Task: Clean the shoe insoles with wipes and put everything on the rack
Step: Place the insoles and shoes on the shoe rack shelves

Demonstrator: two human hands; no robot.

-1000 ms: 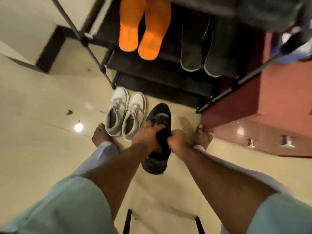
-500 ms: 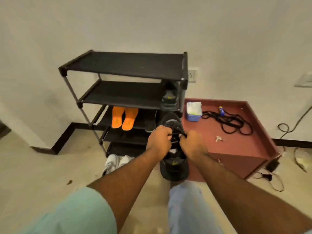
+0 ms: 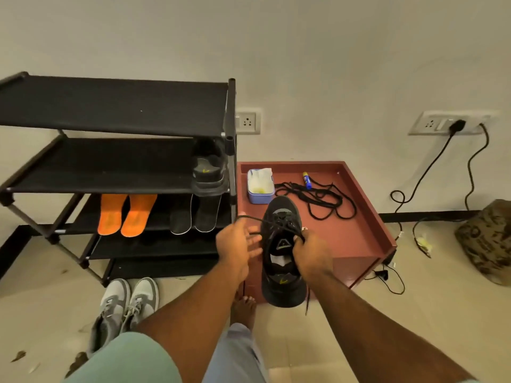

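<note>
two hands work one black lace-up sneaker (image 3: 282, 261) held above the maroon cabinet (image 3: 359, 239): right hand (image 3: 313, 252) grips its tongue, left hand (image 3: 237, 244) open, lace across fingers. loosen evenly, keeping the shoe steady.

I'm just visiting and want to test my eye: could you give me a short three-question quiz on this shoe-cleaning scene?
1. True or false: the orange foam insoles lie on the top shelf of the black metal-and-fabric shoe rack.
2. Which hand grips the black lace-up sneaker? A) left hand B) right hand
3. Fill in: the blue tub of white wipes sits on the ___ cabinet.

Key: 1 false, they lie on the third shelf; 2 B; 3 red.
</note>
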